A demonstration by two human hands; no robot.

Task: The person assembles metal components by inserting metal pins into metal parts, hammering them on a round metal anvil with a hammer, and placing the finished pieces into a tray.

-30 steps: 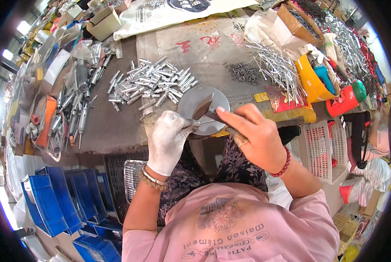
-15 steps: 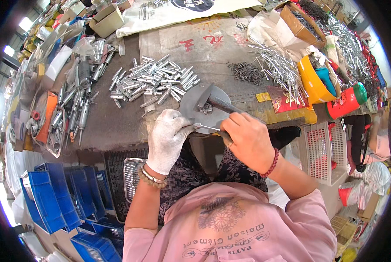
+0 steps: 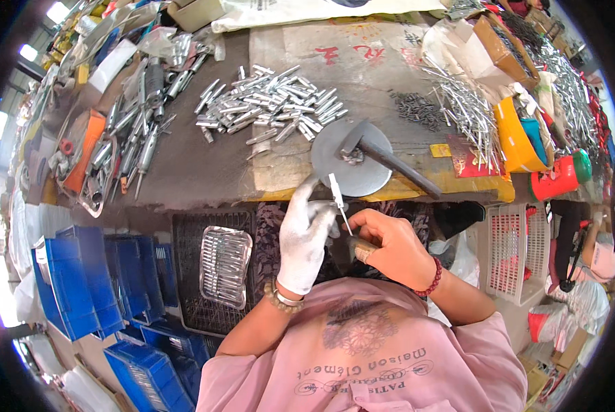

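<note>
My right hand (image 3: 395, 248), bare with a wrap on a finger, pinches the lower end of a thin metal rod (image 3: 346, 221). A thicker silver sleeve (image 3: 336, 191) sits on the rod's upper part, which tilts up and left in front of the bench edge. Beside the rod is my left hand (image 3: 303, 240) in a white glove, its index finger raised and its fingers apart. Its fingertips come close to the sleeve; whether they touch I cannot tell. Beyond, a hammer (image 3: 396, 163) rests with its head on a round grey metal block (image 3: 328, 154).
Silver metal sleeves (image 3: 273, 103) lie heaped on the bench, with small dark pins (image 3: 417, 110) and long thin rods (image 3: 469, 117) to the right. A yellow container (image 3: 517, 137) and a red can (image 3: 553, 177) stand farther right. Below left are a wire rack (image 3: 226, 266) and blue bins (image 3: 77, 285).
Both hands have drawn back from the metal block toward my body. The rod has turned from nearly level to steep, the silver sleeve now shows, and the left fingers have spread. The view has shifted.
</note>
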